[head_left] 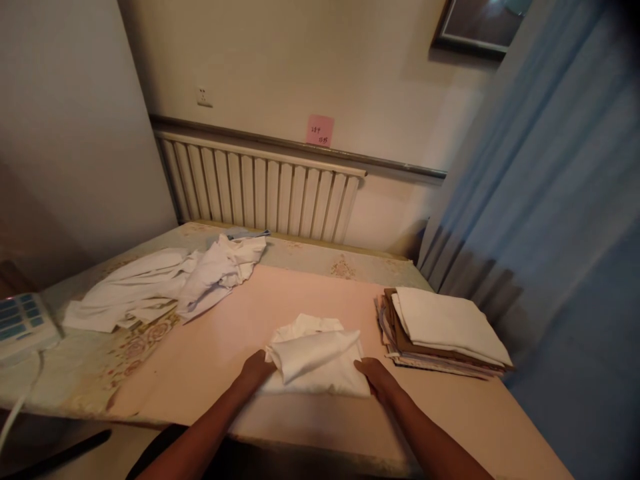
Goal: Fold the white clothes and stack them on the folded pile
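Note:
A white shirt, partly folded, lies in front of me on the pink board, its collar-like end pointing away. One loose flap is folded slantwise across its top. My left hand is closed on the shirt's left edge. At the lower right edge, my right hand grips the cloth between thumb and fingers; some fingertips are hidden under it. To the right of my right hand stands a stack of folded garments, with a white one on top and brown and other colours below.
Crumpled white garments lie at the back left of the pink board and the flowered tablecloth. A keypad device with a cord sits at the far left. Behind are a radiator and a blue curtain.

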Available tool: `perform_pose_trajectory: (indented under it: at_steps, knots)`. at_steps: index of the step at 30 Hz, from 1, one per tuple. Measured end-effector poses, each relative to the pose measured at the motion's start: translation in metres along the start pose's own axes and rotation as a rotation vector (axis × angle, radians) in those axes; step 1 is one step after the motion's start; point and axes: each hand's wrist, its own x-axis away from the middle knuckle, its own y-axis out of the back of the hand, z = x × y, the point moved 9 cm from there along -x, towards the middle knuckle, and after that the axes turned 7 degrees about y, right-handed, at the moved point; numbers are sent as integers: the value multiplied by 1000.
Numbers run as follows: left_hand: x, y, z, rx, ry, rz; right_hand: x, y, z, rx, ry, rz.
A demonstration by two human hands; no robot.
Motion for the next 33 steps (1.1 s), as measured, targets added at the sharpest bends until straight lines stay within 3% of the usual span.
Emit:
perform_pose_trajectory:
  at_steps: [3, 7, 13, 21, 33]
  knots:
    - [3, 8, -5, -71, -23, -103, -1, 1, -2, 10, -13, -13]
    - [15, 15, -29, -208, -197, -217, -2, 3, -2, 43, -37, -18]
    - [-5, 12, -45, -293, -210, -117, -1, 7, 3, 114, -42, -40]
    - [-47, 22, -27, -225, 29, -174, -3, 8, 5, 197, -47, -51]
    - [-12, 18, 7, -130, 108, -156, -1, 12, 8, 349, 24, -68]
